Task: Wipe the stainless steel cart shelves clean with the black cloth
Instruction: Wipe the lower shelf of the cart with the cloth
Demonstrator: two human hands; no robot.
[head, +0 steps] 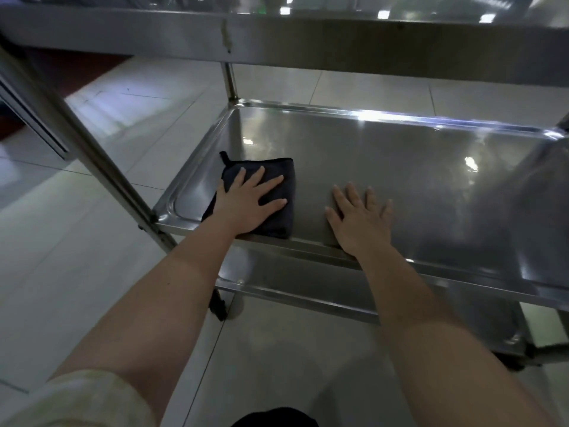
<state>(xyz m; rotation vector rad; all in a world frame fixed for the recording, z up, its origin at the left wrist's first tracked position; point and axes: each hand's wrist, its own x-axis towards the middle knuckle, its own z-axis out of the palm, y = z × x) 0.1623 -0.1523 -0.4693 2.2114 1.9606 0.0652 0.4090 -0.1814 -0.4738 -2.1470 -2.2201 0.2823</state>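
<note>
A folded black cloth (274, 180) with a small loop at its far corner lies near the left end of the middle shelf (415, 180) of the stainless steel cart. My left hand (249, 204) presses flat on the cloth, fingers spread and pointing right. My right hand (360, 220) rests flat on the bare steel just right of the cloth, fingers apart, holding nothing. The shelf has a raised rim and shiny reflections.
The top shelf (308, 35) hangs overhead across the frame. A lower shelf (308, 282) shows beneath the middle one. An upright post (92, 155) stands at the left front corner, another post (230, 81) at the back. A caster (218, 306) sits on the tiled floor (77, 241).
</note>
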